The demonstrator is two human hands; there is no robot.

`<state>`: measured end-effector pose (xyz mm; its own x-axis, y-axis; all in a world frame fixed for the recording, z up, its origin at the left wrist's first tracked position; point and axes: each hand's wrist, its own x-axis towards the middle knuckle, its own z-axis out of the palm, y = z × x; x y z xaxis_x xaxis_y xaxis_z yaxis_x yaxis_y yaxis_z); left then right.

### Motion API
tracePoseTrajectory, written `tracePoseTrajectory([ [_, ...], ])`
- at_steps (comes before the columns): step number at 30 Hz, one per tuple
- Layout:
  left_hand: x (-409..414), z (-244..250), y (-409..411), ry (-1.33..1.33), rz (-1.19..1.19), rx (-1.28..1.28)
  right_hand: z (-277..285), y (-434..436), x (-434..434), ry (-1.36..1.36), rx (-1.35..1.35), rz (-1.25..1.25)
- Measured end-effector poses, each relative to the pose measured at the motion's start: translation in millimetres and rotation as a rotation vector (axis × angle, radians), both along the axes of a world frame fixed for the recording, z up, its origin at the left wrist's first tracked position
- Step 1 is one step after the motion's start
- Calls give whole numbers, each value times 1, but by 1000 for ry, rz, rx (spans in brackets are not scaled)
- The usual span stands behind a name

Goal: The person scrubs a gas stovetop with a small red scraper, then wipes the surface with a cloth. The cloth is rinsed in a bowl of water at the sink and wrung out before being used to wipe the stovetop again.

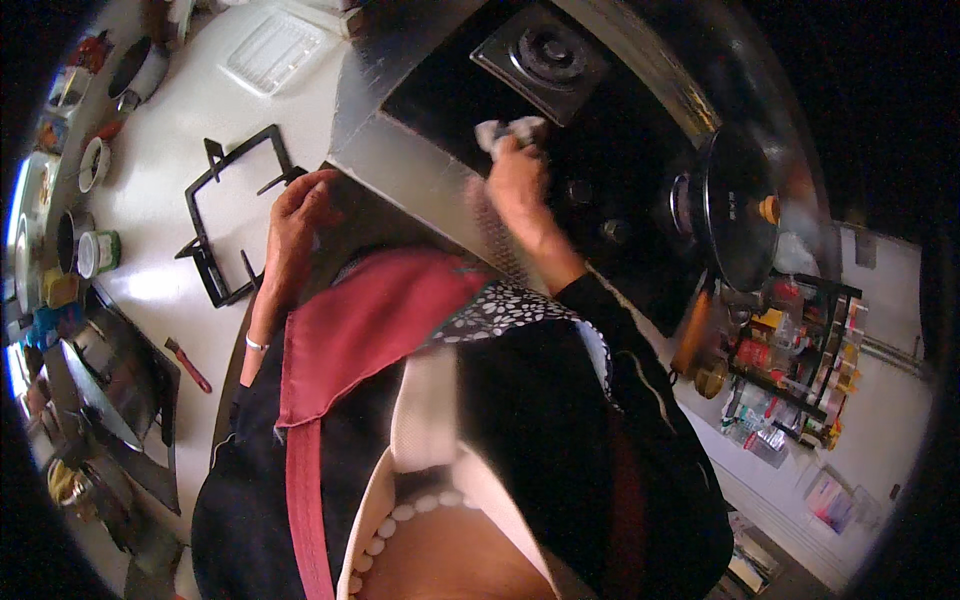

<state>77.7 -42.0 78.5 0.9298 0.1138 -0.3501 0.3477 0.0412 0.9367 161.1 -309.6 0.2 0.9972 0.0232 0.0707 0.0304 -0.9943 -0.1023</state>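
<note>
My right hand [520,176] grips a crumpled whitish cloth or paper wad [510,133] against the black top of a gas stove [442,97]. Just beyond the wad lies a burner [555,51] on its square metal drip tray. My left hand [302,202] is at the edge of the white counter [150,300], its fingers loosely curled; whether they grip anything is unclear. Beside that hand, a black metal pan support [196,217] rests on the counter. Both the right hand and the wad are slightly blurred.
A dark lidded pan [739,210] with an orange-brown handle stands at the stove's right. Farther right is a rack [787,360] of jars and packets. A clear plastic tray [274,52], a red-handled brush [189,366] and a small tub [97,253] sit on the counter.
</note>
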Motion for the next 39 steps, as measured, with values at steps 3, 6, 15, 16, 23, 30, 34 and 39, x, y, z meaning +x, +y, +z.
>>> tracePoseTrajectory([
  [3,3,-5,0,-8,-5,-25,29,37,-27,119,148,166],
  [6,6,5,-6,1,-29,-10,38,35,-23,316,782,192],
  [15,-5,3,-2,4,-16,76,51,-144,67,307,274,-342],
  [16,-7,-1,0,7,-18,76,45,-138,67,310,202,-357],
  [23,-3,1,-4,16,-23,23,8,-1,20,12,104,85],
  [30,17,-3,-14,-85,-225,166,10,81,-22,143,541,464],
  [34,27,-27,-34,-642,-420,949,17,70,-17,-28,602,508],
  [39,31,-65,-40,-601,-672,1003,58,-1,13,492,1008,261],
])
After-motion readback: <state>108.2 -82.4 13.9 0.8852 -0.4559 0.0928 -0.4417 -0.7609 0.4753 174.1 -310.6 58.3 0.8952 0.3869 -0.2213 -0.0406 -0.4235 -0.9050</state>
